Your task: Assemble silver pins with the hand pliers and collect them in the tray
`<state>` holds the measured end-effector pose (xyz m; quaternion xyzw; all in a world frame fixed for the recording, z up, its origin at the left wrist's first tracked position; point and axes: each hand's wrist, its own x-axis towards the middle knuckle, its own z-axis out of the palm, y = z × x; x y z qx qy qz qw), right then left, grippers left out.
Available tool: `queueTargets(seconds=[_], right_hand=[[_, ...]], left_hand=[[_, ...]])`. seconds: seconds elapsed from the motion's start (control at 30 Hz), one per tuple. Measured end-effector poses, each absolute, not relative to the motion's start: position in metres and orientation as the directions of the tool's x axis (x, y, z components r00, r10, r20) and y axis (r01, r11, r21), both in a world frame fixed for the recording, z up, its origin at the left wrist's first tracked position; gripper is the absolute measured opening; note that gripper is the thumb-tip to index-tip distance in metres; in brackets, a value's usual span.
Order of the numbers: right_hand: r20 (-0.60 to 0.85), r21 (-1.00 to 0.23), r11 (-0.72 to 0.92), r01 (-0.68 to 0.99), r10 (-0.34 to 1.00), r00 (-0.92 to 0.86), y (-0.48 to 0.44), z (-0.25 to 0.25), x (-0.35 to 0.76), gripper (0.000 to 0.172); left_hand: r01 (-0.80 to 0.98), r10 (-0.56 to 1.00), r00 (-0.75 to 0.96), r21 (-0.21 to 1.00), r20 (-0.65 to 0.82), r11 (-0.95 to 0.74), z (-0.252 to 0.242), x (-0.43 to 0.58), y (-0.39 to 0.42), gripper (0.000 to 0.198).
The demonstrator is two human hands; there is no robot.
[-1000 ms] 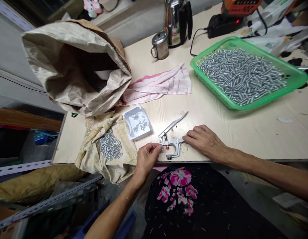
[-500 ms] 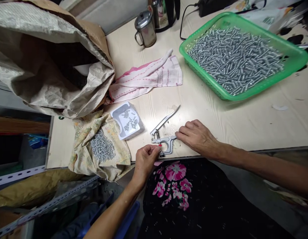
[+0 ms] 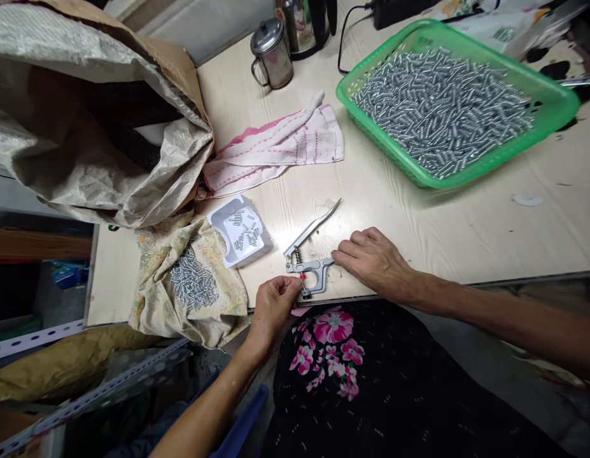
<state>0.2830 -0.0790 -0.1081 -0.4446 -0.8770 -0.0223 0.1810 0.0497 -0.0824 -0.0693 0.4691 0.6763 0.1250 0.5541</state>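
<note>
Near the table's front edge lies a pair of grey snap pliers (image 3: 318, 267), its upper handle raised and a small red part at its jaw. My right hand (image 3: 377, 264) is closed, its fingertips on the right end of the frame's lower handle. At the jaw, the thumb and fingers of my left hand (image 3: 272, 308) are pinched together; whatever they hold is too small or hidden. Left of the pliers, a white plastic box (image 3: 230, 210) holds several short metal pieces. A patterned cloth (image 3: 149, 296) beside it bears a pile of small silvery metal pieces (image 3: 194, 283).
A green basket (image 3: 412, 173) full of short, ribbed silvery pieces stands at the back right. Behind the box lie a pink-and-white towel (image 3: 295, 137) and a large open paper sack (image 3: 180, 149). A lidded metal mug (image 3: 275, 60) and a kettle (image 3: 302, 25) stand at the back.
The whole view has shifted slightly, so everything appears a little further left. Both hands keep nearly the same place at the pliers.
</note>
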Motion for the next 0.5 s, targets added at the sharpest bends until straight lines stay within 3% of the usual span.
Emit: queueTargets(seconds=[0.5], right_hand=[[0.324, -0.204, 0.562, 0.801, 0.811, -0.486, -0.0839, -0.1123, 0.2808, 0.024]], left_hand=[[0.579, 0.758, 0.096, 0.656, -0.645, 0.485, -0.0685, 0.0481, -0.0798, 0.051]])
